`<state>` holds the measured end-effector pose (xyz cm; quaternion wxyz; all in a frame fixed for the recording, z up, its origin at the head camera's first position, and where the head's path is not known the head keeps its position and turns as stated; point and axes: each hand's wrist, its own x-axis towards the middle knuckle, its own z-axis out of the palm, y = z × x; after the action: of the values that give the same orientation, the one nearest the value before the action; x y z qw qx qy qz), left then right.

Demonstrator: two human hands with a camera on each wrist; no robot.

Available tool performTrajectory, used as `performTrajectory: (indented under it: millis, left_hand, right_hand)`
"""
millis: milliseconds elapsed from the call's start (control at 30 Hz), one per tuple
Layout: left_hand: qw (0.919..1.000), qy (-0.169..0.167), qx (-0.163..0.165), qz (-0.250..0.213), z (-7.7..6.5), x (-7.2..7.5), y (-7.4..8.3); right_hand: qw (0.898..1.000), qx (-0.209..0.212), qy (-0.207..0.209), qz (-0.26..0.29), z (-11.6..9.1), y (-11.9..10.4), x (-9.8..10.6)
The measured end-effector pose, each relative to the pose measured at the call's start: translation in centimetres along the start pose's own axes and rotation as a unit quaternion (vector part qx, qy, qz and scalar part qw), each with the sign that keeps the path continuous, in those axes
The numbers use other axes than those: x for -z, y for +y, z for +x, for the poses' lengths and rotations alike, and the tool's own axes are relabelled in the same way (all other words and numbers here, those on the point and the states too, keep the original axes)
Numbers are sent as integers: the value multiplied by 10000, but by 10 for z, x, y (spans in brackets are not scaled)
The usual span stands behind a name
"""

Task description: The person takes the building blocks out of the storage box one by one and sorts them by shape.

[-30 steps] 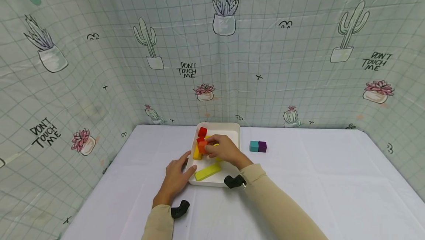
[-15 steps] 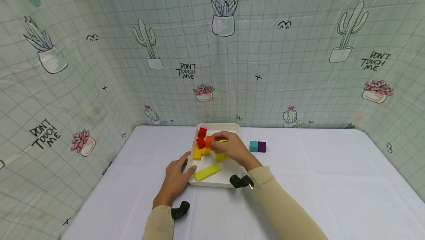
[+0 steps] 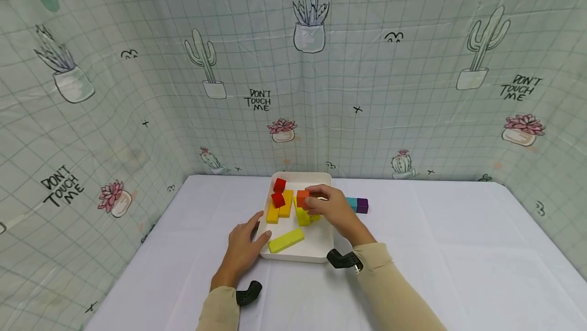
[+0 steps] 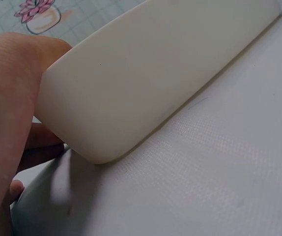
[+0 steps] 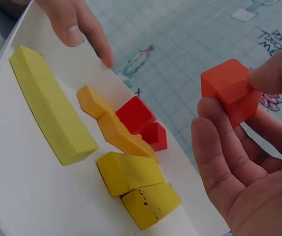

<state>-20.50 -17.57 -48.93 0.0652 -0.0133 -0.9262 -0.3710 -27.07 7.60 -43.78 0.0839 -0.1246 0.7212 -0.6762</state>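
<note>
My right hand (image 3: 337, 211) pinches an orange toy block (image 3: 302, 198) between thumb and fingers, raised over the white tray (image 3: 316, 247). In the right wrist view the orange block (image 5: 232, 88) shows clear of the blocks below. My left hand (image 3: 243, 244) holds the tray's left side, thumb over the rim and the other fingers outside. Inside the tray lie two red blocks (image 3: 277, 200), two amber blocks (image 3: 272, 214), yellow blocks (image 5: 131, 172) and a long lime-yellow block (image 3: 286, 241). The left wrist view shows the tray's outer wall (image 4: 131, 88) with my left hand (image 4: 8, 98) at its corner.
Right of the tray, a teal block (image 3: 352, 203) and a purple block (image 3: 362, 205) stand side by side on the white tablecloth (image 3: 435, 249). My right hand partly covers the teal one. A patterned cloth (image 3: 367, 76) hangs behind the table.
My right hand has carried the orange block to the right, away from the red blocks and over the yellow ones, uncovering the amber blocks. My left hand stays at the tray.
</note>
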Motion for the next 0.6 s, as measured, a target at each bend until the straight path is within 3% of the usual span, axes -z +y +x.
performTrajectory:
  millis: [600]
  left_hand:
    - [9998,-118,126,63,-1,1,2]
  right_hand:
    - [9996,156,186,-128,-25,0,29]
